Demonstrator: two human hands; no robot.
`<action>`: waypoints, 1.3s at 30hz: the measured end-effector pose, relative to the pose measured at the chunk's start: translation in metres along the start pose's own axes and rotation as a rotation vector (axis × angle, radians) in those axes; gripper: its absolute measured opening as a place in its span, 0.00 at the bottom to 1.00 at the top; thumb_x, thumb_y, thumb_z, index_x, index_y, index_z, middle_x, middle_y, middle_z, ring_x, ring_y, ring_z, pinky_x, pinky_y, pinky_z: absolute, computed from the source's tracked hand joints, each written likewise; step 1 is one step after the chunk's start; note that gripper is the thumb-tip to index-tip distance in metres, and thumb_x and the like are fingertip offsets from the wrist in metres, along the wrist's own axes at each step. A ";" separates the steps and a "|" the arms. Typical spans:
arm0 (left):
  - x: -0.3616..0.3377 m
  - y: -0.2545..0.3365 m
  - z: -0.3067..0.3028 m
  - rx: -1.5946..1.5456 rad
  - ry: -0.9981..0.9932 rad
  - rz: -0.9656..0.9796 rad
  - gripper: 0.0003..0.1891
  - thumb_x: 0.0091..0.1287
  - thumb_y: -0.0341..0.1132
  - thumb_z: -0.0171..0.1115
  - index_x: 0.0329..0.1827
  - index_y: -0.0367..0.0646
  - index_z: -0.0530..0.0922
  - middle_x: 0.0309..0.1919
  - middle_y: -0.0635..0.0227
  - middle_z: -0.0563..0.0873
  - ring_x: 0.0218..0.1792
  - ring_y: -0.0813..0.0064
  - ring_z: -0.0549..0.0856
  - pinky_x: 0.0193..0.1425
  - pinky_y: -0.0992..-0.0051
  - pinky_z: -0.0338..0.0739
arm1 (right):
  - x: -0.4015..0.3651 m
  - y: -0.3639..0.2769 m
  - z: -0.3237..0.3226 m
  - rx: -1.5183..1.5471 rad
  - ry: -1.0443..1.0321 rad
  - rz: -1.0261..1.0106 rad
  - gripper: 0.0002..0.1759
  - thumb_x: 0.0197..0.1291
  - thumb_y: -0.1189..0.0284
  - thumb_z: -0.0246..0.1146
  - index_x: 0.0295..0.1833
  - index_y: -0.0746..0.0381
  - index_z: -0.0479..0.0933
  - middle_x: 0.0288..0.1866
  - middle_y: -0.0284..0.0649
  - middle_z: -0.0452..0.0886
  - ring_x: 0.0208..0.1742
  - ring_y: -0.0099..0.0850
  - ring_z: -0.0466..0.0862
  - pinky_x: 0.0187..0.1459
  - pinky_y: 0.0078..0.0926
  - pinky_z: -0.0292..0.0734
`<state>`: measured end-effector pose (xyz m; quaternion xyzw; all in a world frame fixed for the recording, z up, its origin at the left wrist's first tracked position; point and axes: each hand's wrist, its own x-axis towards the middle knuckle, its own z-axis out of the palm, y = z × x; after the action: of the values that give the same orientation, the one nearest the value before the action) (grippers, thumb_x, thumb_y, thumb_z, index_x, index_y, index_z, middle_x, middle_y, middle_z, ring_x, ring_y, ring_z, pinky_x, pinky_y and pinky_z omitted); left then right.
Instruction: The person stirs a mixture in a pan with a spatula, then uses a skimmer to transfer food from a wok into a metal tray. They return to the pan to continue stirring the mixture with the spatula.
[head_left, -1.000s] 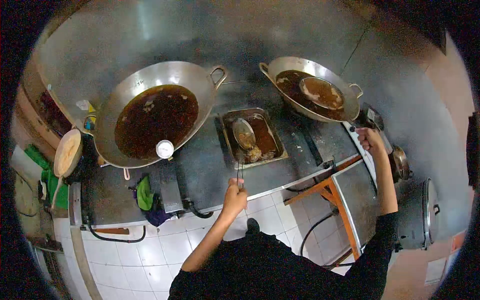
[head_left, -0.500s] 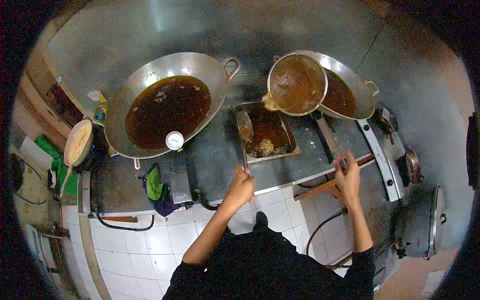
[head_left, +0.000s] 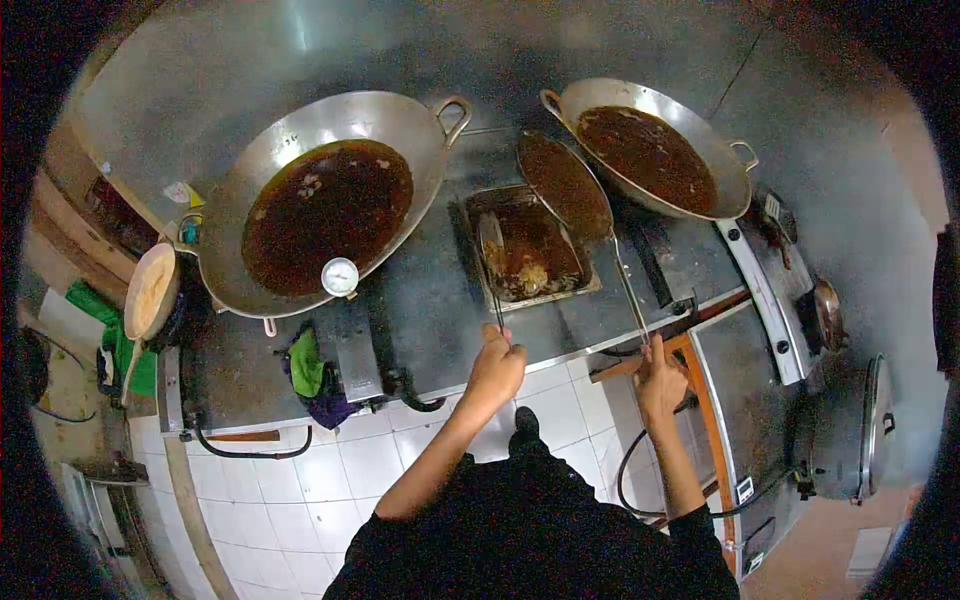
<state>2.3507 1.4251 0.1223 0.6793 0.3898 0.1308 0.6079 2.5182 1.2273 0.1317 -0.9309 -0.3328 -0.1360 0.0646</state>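
Plainly, the right hand [head_left: 660, 386] grasps a strainer [head_left: 566, 187]; the left hand [head_left: 497, 370] clenches what looks like a ladle [head_left: 491, 238].

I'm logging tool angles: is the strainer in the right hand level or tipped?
Tipped: from above, the strainer shows as a narrow, slanted oval, its handle in the right hand.

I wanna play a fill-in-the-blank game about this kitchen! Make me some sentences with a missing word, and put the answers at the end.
1. The left hand grips a metal scoop by its ____.
2. The rectangular tray sits ____ the two big woks.
3. The round gauge has a ____ face.
4. The strainer and scoop make ____ tools in hand.

Missing words: handle; between; white; two.
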 end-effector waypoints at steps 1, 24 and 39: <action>0.000 -0.001 0.002 0.027 0.028 0.036 0.17 0.56 0.31 0.45 0.44 0.30 0.56 0.35 0.40 0.75 0.30 0.49 0.79 0.36 0.61 0.73 | -0.006 0.002 0.001 0.063 0.074 -0.012 0.23 0.47 0.73 0.59 0.52 0.53 0.66 0.14 0.47 0.73 0.15 0.45 0.74 0.16 0.40 0.65; -0.009 0.000 0.020 0.298 0.242 0.224 0.15 0.55 0.26 0.45 0.44 0.32 0.57 0.24 0.38 0.76 0.29 0.40 0.77 0.35 0.51 0.69 | -0.046 -0.007 0.029 0.257 -0.142 0.222 0.10 0.51 0.74 0.55 0.41 0.56 0.68 0.20 0.51 0.75 0.22 0.51 0.76 0.23 0.47 0.68; 0.008 0.024 0.030 0.405 0.140 0.244 0.15 0.54 0.26 0.44 0.42 0.27 0.56 0.24 0.34 0.76 0.31 0.40 0.77 0.39 0.53 0.70 | -0.045 -0.009 0.014 0.327 -0.132 0.105 0.10 0.48 0.76 0.55 0.39 0.57 0.69 0.19 0.52 0.74 0.21 0.50 0.76 0.22 0.46 0.68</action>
<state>2.3842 1.4096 0.1359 0.8186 0.3641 0.1692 0.4108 2.4818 1.2104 0.1050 -0.9310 -0.3048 -0.0153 0.2001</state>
